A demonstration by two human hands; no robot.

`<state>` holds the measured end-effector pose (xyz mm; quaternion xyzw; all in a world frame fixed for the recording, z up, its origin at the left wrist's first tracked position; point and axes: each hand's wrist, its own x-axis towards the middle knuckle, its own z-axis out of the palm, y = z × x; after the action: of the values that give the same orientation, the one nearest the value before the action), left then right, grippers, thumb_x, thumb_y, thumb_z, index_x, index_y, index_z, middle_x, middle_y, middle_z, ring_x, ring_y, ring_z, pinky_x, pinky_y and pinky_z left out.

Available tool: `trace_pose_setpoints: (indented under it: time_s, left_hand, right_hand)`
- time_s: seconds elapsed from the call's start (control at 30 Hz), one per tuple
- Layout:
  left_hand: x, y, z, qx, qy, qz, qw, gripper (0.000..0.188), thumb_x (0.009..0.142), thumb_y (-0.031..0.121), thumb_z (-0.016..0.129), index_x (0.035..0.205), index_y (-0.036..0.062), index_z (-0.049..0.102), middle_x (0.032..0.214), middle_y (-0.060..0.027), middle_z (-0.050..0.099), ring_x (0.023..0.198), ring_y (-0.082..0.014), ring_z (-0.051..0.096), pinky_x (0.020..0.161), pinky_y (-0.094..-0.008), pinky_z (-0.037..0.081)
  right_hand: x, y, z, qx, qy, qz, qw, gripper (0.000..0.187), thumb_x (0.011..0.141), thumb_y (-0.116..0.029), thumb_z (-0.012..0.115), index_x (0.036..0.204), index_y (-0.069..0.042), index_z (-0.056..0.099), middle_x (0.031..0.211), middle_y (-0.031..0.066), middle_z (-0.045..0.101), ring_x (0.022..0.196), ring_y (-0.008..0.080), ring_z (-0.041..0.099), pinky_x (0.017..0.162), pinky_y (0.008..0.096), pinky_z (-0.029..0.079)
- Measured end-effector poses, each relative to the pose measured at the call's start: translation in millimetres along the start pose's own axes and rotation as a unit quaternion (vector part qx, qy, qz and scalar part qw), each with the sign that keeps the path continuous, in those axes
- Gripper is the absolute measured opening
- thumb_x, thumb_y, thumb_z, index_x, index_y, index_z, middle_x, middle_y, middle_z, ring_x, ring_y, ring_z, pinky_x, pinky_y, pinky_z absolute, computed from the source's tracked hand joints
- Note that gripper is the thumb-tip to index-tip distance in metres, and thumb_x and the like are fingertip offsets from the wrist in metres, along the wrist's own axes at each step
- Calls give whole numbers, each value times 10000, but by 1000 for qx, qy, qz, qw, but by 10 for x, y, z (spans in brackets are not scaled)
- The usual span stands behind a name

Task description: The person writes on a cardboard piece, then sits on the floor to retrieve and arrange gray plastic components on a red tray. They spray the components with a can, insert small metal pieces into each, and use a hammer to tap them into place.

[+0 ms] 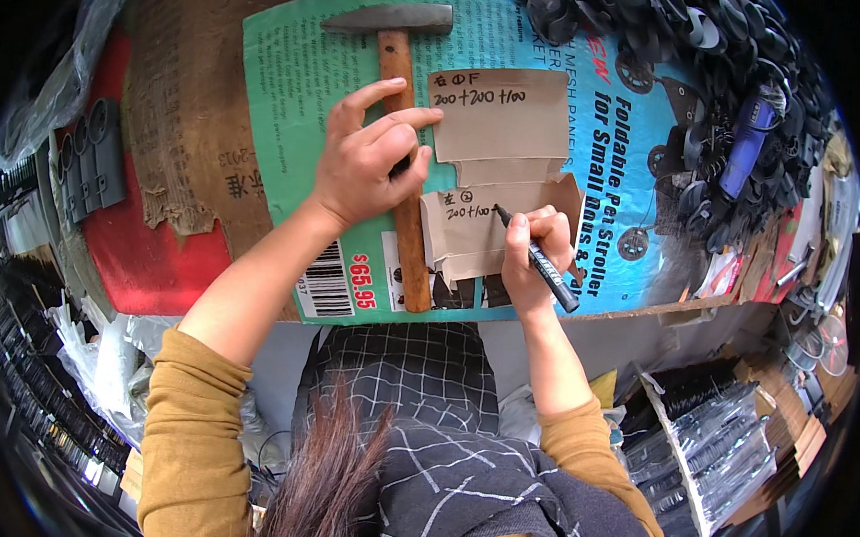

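Note:
My right hand (536,249) grips a black marker pen (556,286), its tip on the lower half of a brown cardboard piece (458,243). Handwriting in black ink runs along the top of that half. The upper half (503,135) of the cardboard, joined by a narrower strip, carries handwriting too. My left hand (375,161) lies across the wooden handle of a hammer (410,258), fingers apart and partly bent. One fingertip rests by the handle's upper part, another at the cardboard's left edge. The hammer's metal head points away from me.
Under the cardboard lies a flattened green and blue printed package (291,157). Black plastic parts (690,30) are heaped at the far right, with a purple tube-shaped object (750,139) among them. Grey moulded parts (94,163) sit at the left. Plastic-wrapped black items (705,453) stand below the table's right side.

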<state>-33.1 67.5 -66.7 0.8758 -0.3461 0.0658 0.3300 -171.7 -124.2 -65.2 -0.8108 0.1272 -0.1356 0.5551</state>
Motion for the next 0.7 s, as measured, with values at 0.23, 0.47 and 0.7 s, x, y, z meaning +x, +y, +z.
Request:
trace_pose_setpoints:
  time_s: [0.23, 0.47, 0.7]
  left_hand:
    - [1, -4, 2, -6, -3, 5, 1000, 235, 762, 142, 671, 632, 124, 476, 1088, 69, 697, 1245, -241, 456, 958, -373, 352]
    - [-3, -14, 2, -1, -8, 7, 1000, 237, 762, 147, 673, 634, 126, 475, 1087, 72, 698, 1242, -244, 456, 958, -373, 348]
    - [3, 6, -10, 5, -11, 1, 1000, 236, 762, 143, 674, 634, 129, 476, 1087, 73, 698, 1245, -240, 455, 957, -373, 348]
  right_hand:
    - [-29, 16, -25, 57, 42, -6, 997, 261, 878, -26, 584, 753, -76, 361, 654, 24, 445, 620, 112, 364, 565, 267, 328]
    - [-19, 42, -6, 46, 62, -20, 997, 255, 853, -21, 617, 753, -54, 384, 625, 70, 509, 567, 152, 422, 522, 293, 383]
    - [-11, 17, -7, 7, 46, -30, 998, 249, 846, 16, 597, 728, -50, 388, 632, 61, 474, 573, 151, 414, 528, 292, 368]
